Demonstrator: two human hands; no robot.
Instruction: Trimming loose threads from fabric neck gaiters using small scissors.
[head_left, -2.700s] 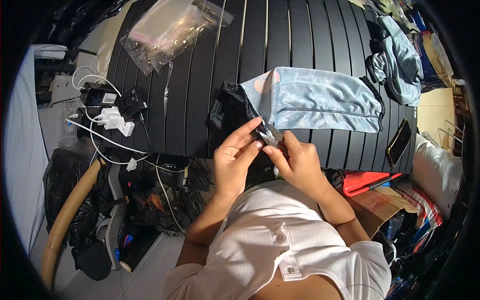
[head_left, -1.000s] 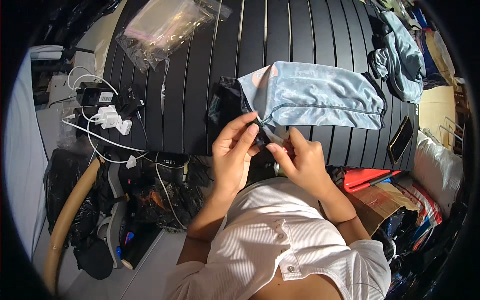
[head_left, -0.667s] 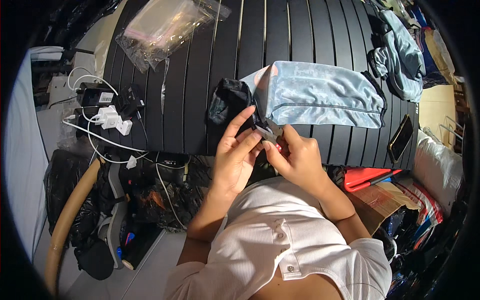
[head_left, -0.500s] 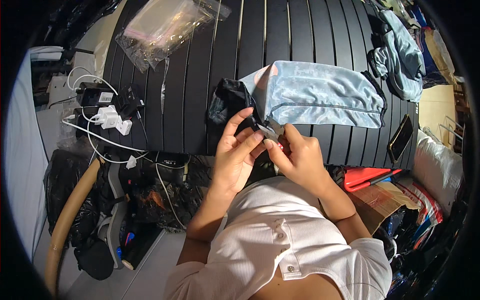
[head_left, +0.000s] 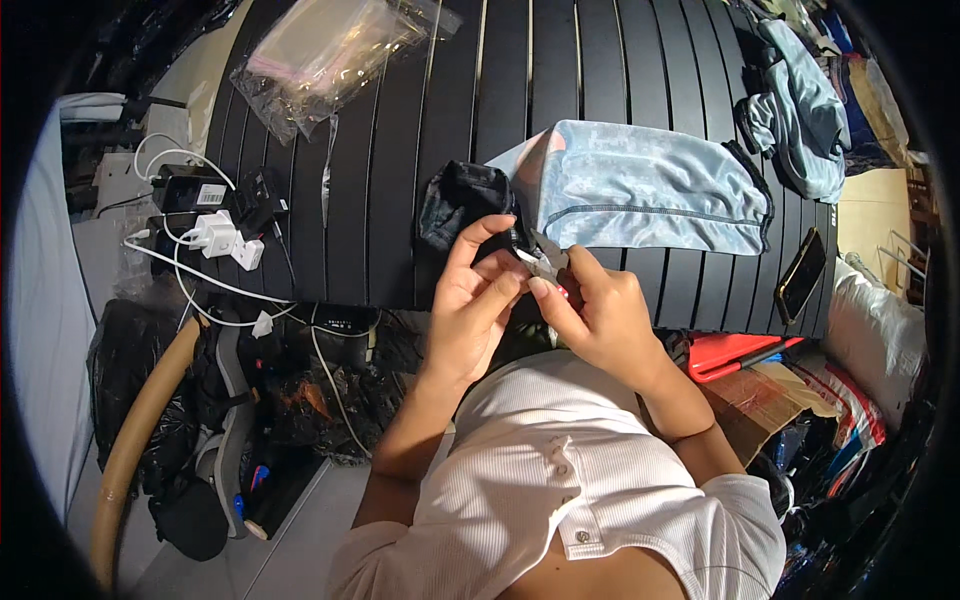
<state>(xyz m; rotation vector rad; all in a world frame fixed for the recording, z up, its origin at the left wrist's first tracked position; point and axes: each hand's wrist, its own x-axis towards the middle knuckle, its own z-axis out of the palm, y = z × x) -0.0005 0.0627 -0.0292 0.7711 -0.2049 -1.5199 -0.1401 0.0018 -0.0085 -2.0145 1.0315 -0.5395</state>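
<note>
A pale blue, mottled fabric sleeve (head_left: 650, 190) lies on the table, a dark seam running along it. Its near left end turns into a crumpled black cuff (head_left: 462, 205). My left hand (head_left: 470, 305) pinches the edge of this cuff between thumb and fingers, with the index finger raised along it. Close against it, my right hand (head_left: 605, 305) is closed around small metal snips (head_left: 541, 264) with a bit of red near the thumb. The blades sit at the cuff's edge, between my two hands; my fingers hide most of the handle.
The black slatted table (head_left: 400, 130) carries clear plastic bags (head_left: 330, 60) at the far left and white chargers with cables (head_left: 225, 238) at the left edge. On its right side lie another blue fabric piece (head_left: 805, 120) and a phone (head_left: 800, 277). A cardboard box (head_left: 755, 405) stands below right.
The black cuff has shifted and bunched slightly, and the sleeve's left fold has moved a little right. The snips' blades show more plainly, spread apart. Both hands stay nearly in place.
</note>
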